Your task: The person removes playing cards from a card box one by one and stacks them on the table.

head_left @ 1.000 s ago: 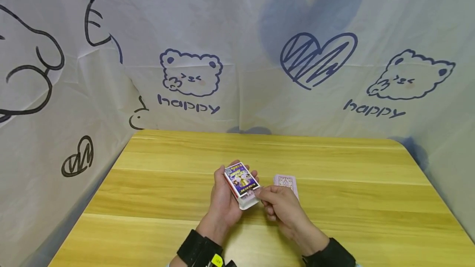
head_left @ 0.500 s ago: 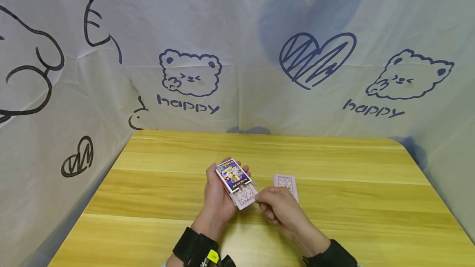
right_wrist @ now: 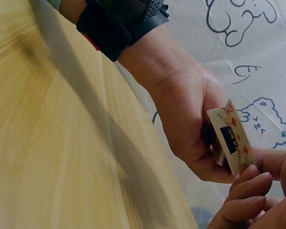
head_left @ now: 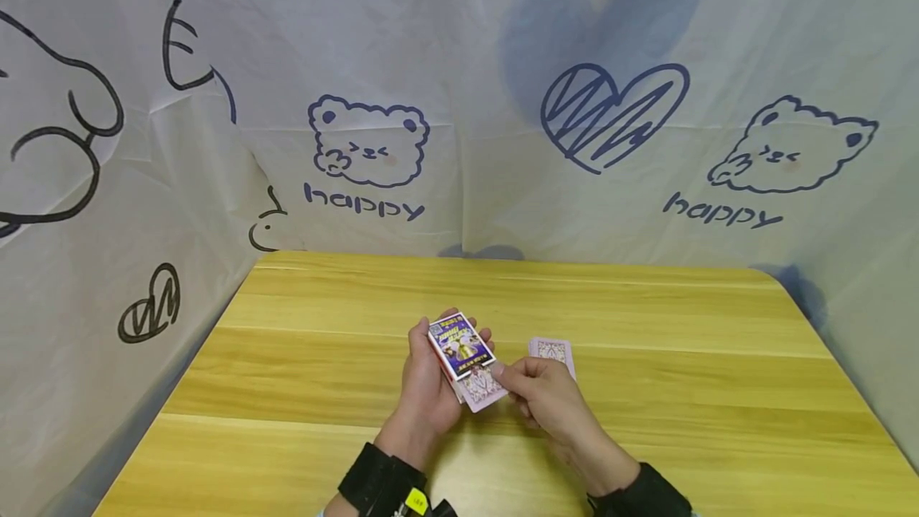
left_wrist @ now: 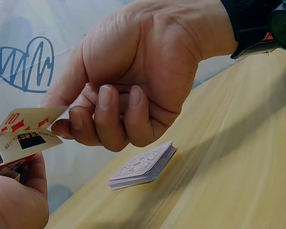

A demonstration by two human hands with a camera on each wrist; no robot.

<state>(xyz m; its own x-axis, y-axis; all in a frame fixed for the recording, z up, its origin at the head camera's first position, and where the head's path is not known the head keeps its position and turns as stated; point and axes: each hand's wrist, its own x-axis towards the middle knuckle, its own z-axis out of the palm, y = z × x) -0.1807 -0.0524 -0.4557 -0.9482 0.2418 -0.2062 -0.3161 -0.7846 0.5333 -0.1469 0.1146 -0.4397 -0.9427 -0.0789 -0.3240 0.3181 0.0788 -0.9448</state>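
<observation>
My left hand (head_left: 428, 389) cradles a purple-fronted playing-card box (head_left: 463, 345), its open end toward me. A playing card (head_left: 483, 388) with a pink patterned back sticks partway out of that end. Its near right corner is pinched between the thumb and fingers of my right hand (head_left: 549, 397). From below, the left wrist view shows red diamonds on the card's face (left_wrist: 26, 119), above the box's printed flap (left_wrist: 31, 144). How many cards are inside the box is hidden. Just beyond my right hand lies a deck of cards (head_left: 551, 349), back up, partly covered by that hand.
A wooden table (head_left: 323, 373) spreads under both hands. White cloth (head_left: 495, 182) with drawn bears and hearts hangs behind it and along the sides. Black straps (head_left: 384, 479) with devices are worn on both wrists.
The card has come farther out of the box than a second ago. My left hand shifted left with the box, then back right; my right thumb now lies over the card's corner.
</observation>
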